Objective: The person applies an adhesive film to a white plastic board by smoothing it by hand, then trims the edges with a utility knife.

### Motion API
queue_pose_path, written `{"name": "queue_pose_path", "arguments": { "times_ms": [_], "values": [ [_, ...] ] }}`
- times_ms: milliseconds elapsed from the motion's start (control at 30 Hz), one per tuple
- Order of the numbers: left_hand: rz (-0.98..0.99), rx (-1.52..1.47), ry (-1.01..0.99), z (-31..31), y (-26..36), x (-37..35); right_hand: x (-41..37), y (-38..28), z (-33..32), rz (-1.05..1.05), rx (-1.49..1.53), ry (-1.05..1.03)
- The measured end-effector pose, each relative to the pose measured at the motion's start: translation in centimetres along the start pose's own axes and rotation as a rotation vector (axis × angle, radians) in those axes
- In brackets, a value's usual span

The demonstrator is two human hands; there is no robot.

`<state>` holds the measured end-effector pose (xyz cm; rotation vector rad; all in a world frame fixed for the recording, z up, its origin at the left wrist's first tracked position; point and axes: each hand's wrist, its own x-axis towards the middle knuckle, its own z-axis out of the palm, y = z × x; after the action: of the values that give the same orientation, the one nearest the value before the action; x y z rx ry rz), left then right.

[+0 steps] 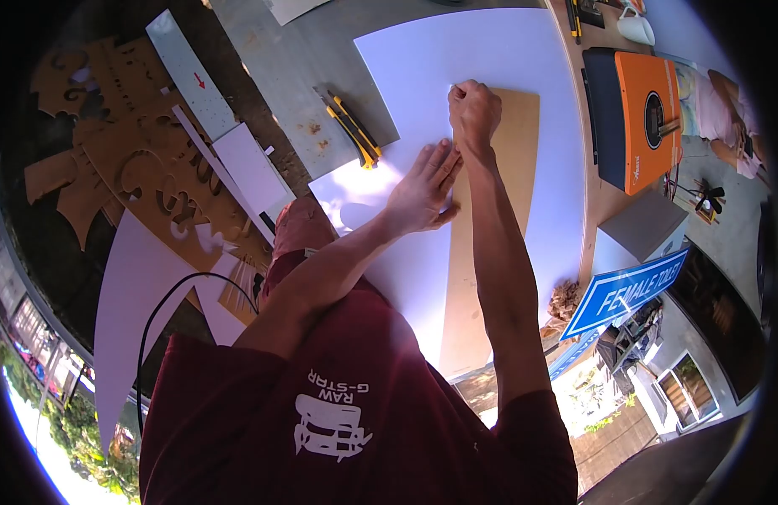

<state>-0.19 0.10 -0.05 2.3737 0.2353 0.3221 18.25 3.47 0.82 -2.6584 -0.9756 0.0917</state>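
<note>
the brown board (490,278) lies on the white sheet (507,59), its long axis running from the person toward the tabletop's (271,50) far edge. the left hand (423,192) presses flat on the board's left edge, fingers spread wide. the right hand (473,109), just beyond it on the same edge, is clenched in a fist; what it grips is hidden.

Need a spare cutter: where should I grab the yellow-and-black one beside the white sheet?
Pinch the cutter mid-handle across its narrow sides, coming from above on the grey sheet side. It lies flat and diagonal, close beside a second cutter, so an end grip looks likelier to tip it.
</note>
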Motion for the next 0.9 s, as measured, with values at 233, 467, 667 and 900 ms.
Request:
{"name": "queue_pose_path", "arguments": {
  "times_ms": [233,467,667,900],
  "values": [
    [-0.002,0.017,-0.018,0.1,0.0,0.0,2.0,-2.6,-1.4,0.251,-0.073,-0.193],
    [0.011,0.002,0.009,-0.3,0.0,0.1,3.1,-2.9,-1.7,0.287,-0.094,-0.271],
    [0.014,-0.025,0.024,-0.2,0.0,0.1,2.6,-3.9,-1.3,0.328,-0.077,-0.235],
    [-0.015,0.002,-0.025,0.2,-0.1,0.0,1.9,-2.4,-1.8,0.504,0.078,-0.297]
  ]
}}
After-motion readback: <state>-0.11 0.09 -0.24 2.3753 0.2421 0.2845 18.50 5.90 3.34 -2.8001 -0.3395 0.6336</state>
